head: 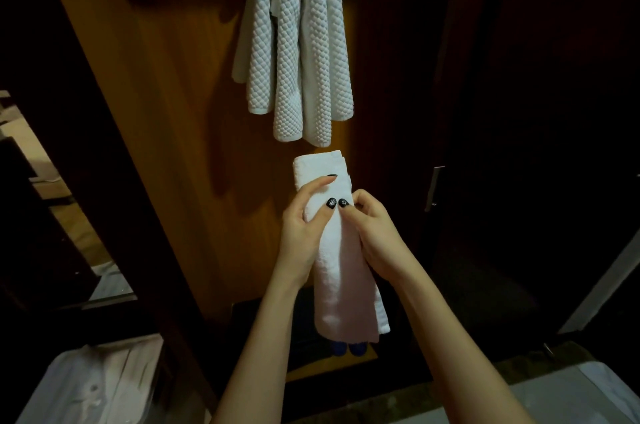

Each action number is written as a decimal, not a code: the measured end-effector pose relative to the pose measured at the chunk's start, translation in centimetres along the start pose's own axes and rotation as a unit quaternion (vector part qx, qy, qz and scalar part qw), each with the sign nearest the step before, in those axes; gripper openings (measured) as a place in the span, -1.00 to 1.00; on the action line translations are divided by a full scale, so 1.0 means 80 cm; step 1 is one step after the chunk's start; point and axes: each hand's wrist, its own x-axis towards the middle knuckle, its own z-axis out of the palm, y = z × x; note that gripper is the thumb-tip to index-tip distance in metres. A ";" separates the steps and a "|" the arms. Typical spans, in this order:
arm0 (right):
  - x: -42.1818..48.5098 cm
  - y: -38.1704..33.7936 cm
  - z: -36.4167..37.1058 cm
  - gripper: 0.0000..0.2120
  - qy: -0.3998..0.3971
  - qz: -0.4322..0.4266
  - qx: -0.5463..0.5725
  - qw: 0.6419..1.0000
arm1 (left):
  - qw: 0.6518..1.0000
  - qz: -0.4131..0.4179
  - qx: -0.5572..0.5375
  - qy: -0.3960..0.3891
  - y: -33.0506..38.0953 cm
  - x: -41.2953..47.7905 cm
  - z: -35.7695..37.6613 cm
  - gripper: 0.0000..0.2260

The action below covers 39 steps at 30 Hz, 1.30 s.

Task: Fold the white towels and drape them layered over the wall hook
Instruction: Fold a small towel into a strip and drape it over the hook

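The folded white towel [341, 285] hangs as a long narrow strip between both hands, with one end toward 12 o'clock and the other toward 6. The left grip [301, 233] curls round its edge from 9 o'clock, thumb on the front. The right grip [379, 236] pinches it from 3 o'clock, and the two thumbs nearly touch. At 12 o'clock, just above the strip and apart from it, waffle-textured white towels [298, 42] hang against the wood panel [166, 111]; their hook is hidden.

Against the wooden wall panel [166, 111] hang layered quilted white towels [298, 59]
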 end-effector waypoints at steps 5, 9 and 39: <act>0.008 -0.006 -0.002 -0.80 0.025 -0.081 -0.148 0.985 | 0.999 0.012 0.041 0.000 0.002 0.006 -0.003 -0.61; 0.009 -0.008 -0.006 -0.80 0.038 -0.119 -0.190 0.974 | 0.999 0.010 0.049 -0.007 0.005 0.007 -0.004 -0.59; 0.022 -0.046 -0.001 -0.91 0.104 -0.216 -0.142 0.960 | 0.989 0.050 0.124 -0.062 0.031 0.005 -0.005 -0.56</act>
